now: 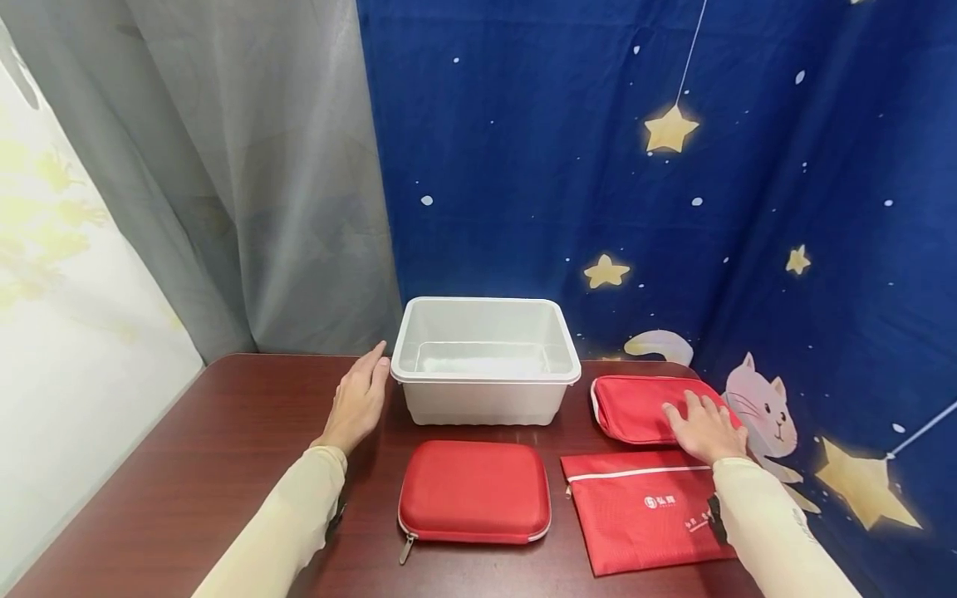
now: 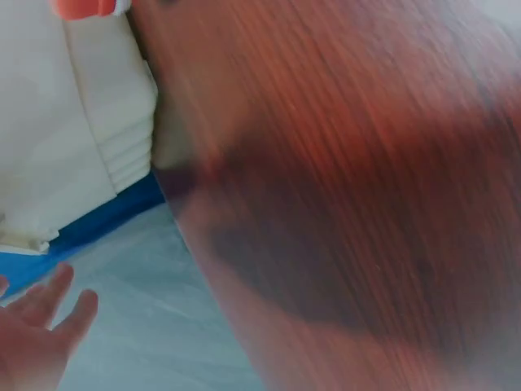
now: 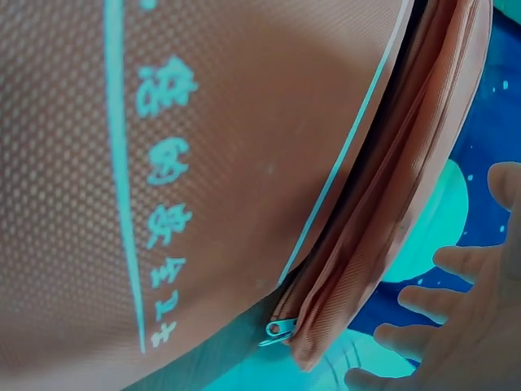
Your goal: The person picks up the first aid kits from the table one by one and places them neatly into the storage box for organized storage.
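My left hand (image 1: pixel 359 400) is beside the left side of a white plastic bin (image 1: pixel 482 402), its fingers extended; whether it touches the rim I cannot tell. In the left wrist view, the fingers of that hand (image 2: pixel 59 305) appear below the bin's ribbed wall (image 2: pixel 122 122). Over the right part of a soft red zip pouch (image 1: pixel 635 407) is my right hand (image 1: pixel 706 429), fingers spread and none curled round it; contact is unclear. A flat red document bag (image 1: pixel 628 519) with a white zip and printing lies nearer, partly under the right forearm.
A hard red zip case (image 1: pixel 474 490) lies on the dark wooden table (image 1: pixel 187 465) in front of the bin. Behind the table hang a grey curtain (image 1: pixel 299 208) and a blue curtain (image 1: pixel 508 166) with stars and a cat.
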A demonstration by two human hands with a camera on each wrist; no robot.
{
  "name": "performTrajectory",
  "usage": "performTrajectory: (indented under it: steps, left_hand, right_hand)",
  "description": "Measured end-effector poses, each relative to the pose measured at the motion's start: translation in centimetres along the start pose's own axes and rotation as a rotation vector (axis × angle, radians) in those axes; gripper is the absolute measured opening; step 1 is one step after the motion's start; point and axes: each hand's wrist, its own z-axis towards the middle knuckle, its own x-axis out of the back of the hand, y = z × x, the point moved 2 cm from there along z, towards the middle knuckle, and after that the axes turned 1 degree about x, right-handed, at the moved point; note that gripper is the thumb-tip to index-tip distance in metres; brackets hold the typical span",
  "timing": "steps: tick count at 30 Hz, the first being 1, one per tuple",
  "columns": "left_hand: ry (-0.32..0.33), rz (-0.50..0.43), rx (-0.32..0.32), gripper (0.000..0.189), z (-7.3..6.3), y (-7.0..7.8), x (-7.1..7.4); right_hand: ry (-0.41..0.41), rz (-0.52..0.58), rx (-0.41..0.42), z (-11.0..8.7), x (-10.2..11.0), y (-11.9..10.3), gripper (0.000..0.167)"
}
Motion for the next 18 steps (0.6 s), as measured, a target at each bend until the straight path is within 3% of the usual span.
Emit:
performTrajectory:
  steps: [10, 18]
  left_hand:
    - [-0.054, -0.065, 0.012, 0.06, 0.0, 1.5, -0.6]
    - [-0.083, -0.031, 0.018, 0.066, 0.4, 2.1, -0.9]
  right_hand:
    - [0.03, 0.038, -0.074, -0.2, 0.8, 1.6, 0.082]
    - [0.031, 0.04, -0.094, -0.6, 0.8, 3.1, 0.08]
